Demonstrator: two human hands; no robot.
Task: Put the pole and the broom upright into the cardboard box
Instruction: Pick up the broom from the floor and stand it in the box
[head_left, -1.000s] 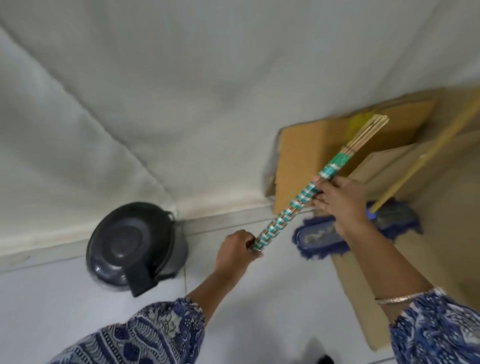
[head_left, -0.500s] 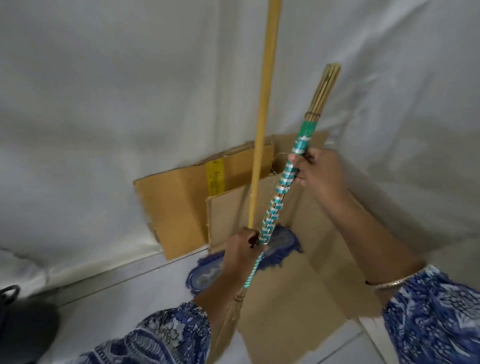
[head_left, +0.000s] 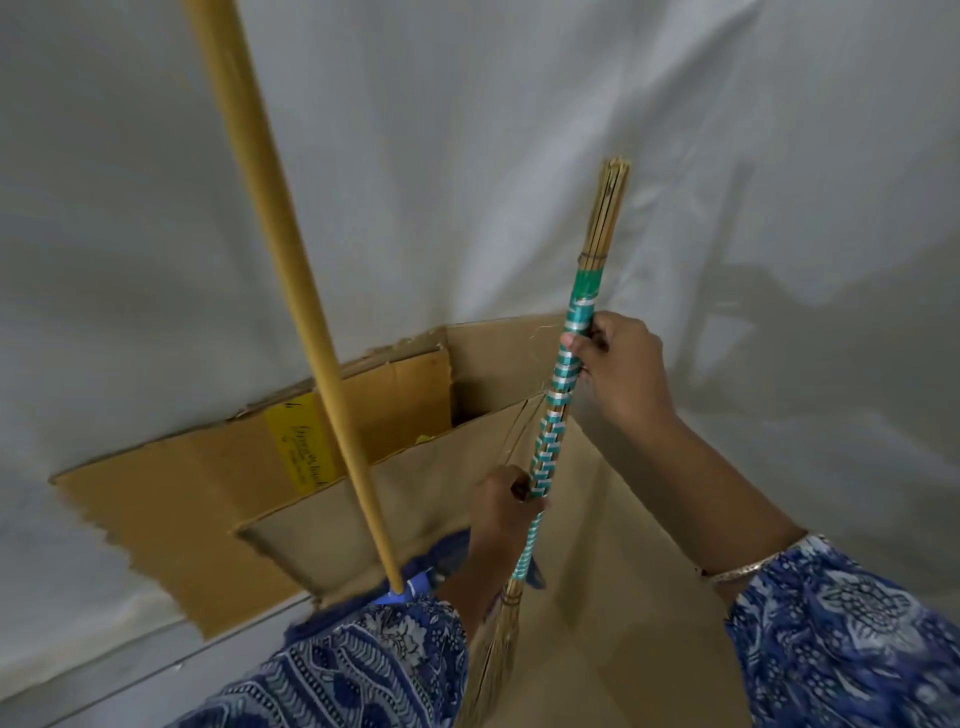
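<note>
A stick broom (head_left: 563, 374) with a teal-and-white wrapped handle stands nearly upright over the open cardboard box (head_left: 363, 499), its straw bristles pointing down by my left sleeve. My right hand (head_left: 618, 374) grips the handle high up. My left hand (head_left: 506, 501) grips it lower down. A long yellow wooden pole (head_left: 291, 291) stands slanted inside the box, leaning toward the upper left, its lower end at a blue mop head (head_left: 415, 582) mostly hidden by my left sleeve.
The box sits against a white cloth-covered wall (head_left: 519, 130), with a torn flap (head_left: 171, 493) spread to the left. A pale floor (head_left: 104, 670) shows at the lower left.
The view has swung to the right and closer to the box. The broom has gone from slanted to nearly upright over the box. The black pot on the left is out of view.
</note>
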